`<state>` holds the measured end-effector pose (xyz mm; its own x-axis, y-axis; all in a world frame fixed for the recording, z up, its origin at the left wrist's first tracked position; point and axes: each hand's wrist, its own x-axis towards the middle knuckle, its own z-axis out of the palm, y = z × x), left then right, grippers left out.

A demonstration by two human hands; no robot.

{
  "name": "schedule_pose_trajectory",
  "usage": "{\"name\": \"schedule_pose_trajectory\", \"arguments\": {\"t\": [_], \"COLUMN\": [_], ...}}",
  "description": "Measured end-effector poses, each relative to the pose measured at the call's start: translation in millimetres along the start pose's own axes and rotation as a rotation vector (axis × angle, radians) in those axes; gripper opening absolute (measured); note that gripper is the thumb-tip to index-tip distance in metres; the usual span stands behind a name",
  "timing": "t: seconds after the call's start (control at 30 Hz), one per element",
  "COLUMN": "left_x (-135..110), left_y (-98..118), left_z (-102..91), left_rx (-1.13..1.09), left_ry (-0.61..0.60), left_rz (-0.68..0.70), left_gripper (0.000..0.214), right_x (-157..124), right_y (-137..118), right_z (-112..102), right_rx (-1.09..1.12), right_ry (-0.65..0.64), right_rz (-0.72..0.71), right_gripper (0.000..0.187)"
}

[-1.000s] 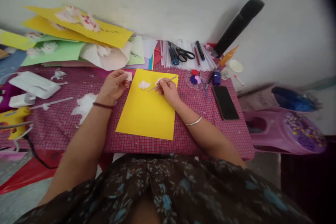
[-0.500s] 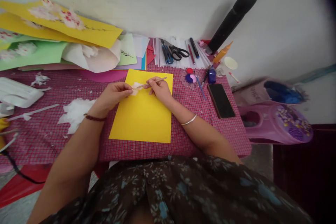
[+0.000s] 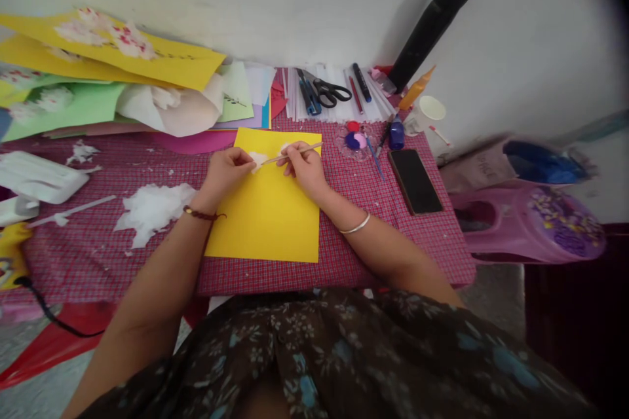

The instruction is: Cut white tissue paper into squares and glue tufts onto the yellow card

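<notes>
A yellow sheet of paper (image 3: 268, 209) lies on the red checked tablecloth (image 3: 98, 255) in front of me. My left hand (image 3: 227, 169) rests on the sheet's top left part, its fingers pinched on a small white tuft of cotton (image 3: 257, 160) that sits on the paper. My right hand (image 3: 305, 165) is closed round a thin wooden stick (image 3: 289, 154) whose tip points left at that tuft. Another small white piece (image 3: 285, 146) lies just above the stick.
Loose white cotton (image 3: 152, 208) lies left of the sheet. Coloured papers (image 3: 118, 72) pile up at the back left. Scissors (image 3: 330, 92), pens, a paint palette (image 3: 354, 137), a blue bottle (image 3: 396, 136) and a black phone (image 3: 415, 181) sit at the right. A white tray (image 3: 39, 177) is far left.
My left hand moved from the tablecloth onto the yellow sheet and set a white piece down there. The stick's tip now meets the tuft under my left fingers.
</notes>
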<state>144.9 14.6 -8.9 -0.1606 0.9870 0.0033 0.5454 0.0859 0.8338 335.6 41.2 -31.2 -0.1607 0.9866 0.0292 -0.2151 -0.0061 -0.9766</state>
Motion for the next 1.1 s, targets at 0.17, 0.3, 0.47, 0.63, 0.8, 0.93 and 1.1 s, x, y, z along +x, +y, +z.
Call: {"name": "schedule_pose_trajectory", "arguments": {"t": [0.17, 0.3, 0.47, 0.63, 0.8, 0.93, 1.1], "left_x": [-3.5, -8.7, -6.5, 3.1, 7.2, 7.8, 9.4], "left_y": [3.0, 7.0, 5.9, 0.7, -2.8, -2.8, -5.1], "left_z": [-13.3, -32.3, -19.3, 2.0, 2.8, 3.4, 8.6], "left_rx": [-0.171, -0.265, -0.139, -0.027, -0.025, -0.003, -0.049], "left_ry": [-0.075, -0.236, -0.249, -0.022, -0.008, -0.005, 0.015], "left_rz": [-0.034, -0.006, -0.010, 0.036, 0.034, 0.038, 0.022], "left_gripper": [0.013, 0.021, 0.020, 0.010, 0.005, 0.006, 0.011], "right_x": [0.5, 3.9, 4.7, 2.9, 0.8, 0.7, 1.2], "right_y": [0.0, 0.7, 1.9, 1.4, 1.8, 5.3, 10.1], "right_z": [0.1, -1.3, -2.5, -3.0, -1.0, 1.4, 1.3], "right_rx": [0.022, 0.042, 0.033, 0.022, -0.013, -0.064, -0.155], "right_ry": [0.009, 0.050, 0.045, 0.052, -0.015, -0.038, -0.070], "right_rz": [0.000, 0.027, 0.029, 0.013, -0.024, -0.032, -0.068], "right_gripper": [0.023, 0.024, 0.027, 0.027, 0.025, 0.026, 0.024]}}
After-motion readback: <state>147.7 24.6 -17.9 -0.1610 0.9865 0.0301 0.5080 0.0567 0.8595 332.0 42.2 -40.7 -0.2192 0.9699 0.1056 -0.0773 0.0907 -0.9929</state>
